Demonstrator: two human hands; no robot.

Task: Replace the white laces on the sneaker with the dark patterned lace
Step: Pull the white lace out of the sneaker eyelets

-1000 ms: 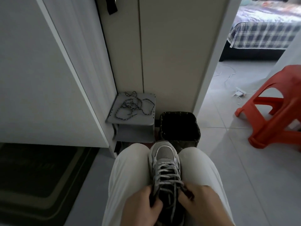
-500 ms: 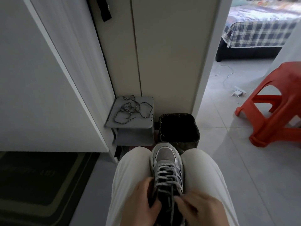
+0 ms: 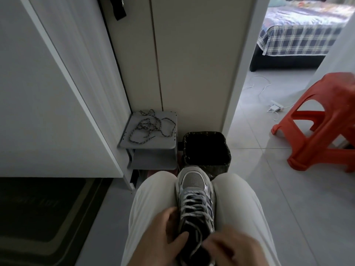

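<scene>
A grey sneaker with white laces rests between my knees, toe pointing away from me. My left hand grips the sneaker's left side near the collar, thumb over the tongue. At the collar's right edge my right hand pinches a loose white lace end; it is blurred. The dark patterned lace lies in a loose tangle on a small grey shelf ahead, out of both hands' reach.
A black wastebasket stands just beyond the sneaker's toe. An orange plastic stool is at the right. A dark doormat lies at the left. White cabinet doors rise ahead; a charger cable crosses the doorway floor.
The view has tilted and shifted slightly. My right hand has moved down and inward at the sneaker's collar, working the white lace end. My left hand keeps its hold on the sneaker.
</scene>
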